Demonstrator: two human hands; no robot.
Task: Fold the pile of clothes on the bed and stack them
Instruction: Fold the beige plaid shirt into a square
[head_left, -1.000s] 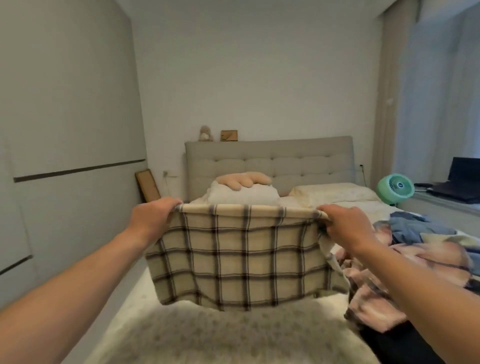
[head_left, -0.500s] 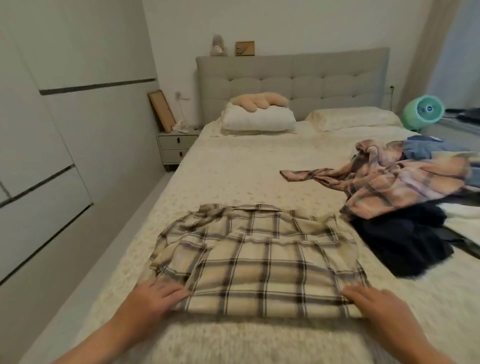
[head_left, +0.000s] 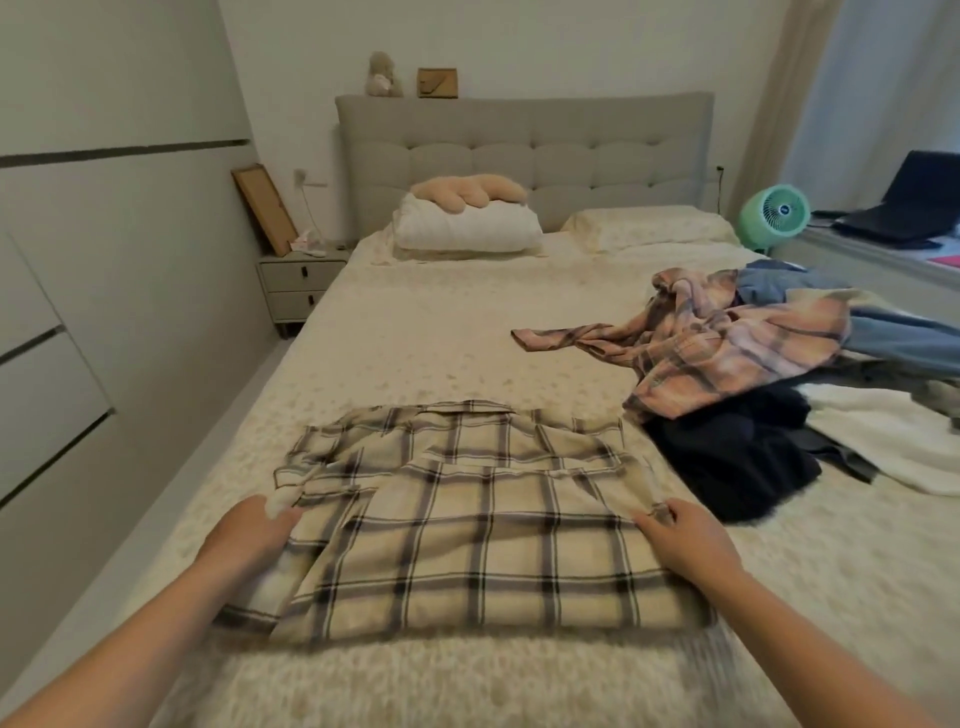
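Cream plaid shirt (head_left: 467, 519) lies flat on the near end of the bed (head_left: 441, 353), folded over itself, collar edge toward the headboard. Left hand (head_left: 249, 535) at the shirt's left edge, fingers curled and grasping a pale bit of cloth there. Right hand (head_left: 685, 535) at the shirt's right edge, fingertips pinching a small fold of the fabric. Both forearms reach in from the near side. To the right, apart from the shirt, the unfolded pile: a pink plaid shirt (head_left: 727, 348) on top with one sleeve trailing left, a dark garment (head_left: 737, 457) under it just beside the cream shirt's far right corner, blue denim (head_left: 883, 332) and white cloth (head_left: 893, 441) farther right. At the head of the bed, a white pillow (head_left: 467, 228) with a tan plush (head_left: 467, 192) on it, against the grey tufted headboard (head_left: 571, 150). Nightstand (head_left: 301, 280) at left; green fan (head_left: 776, 210) at right.
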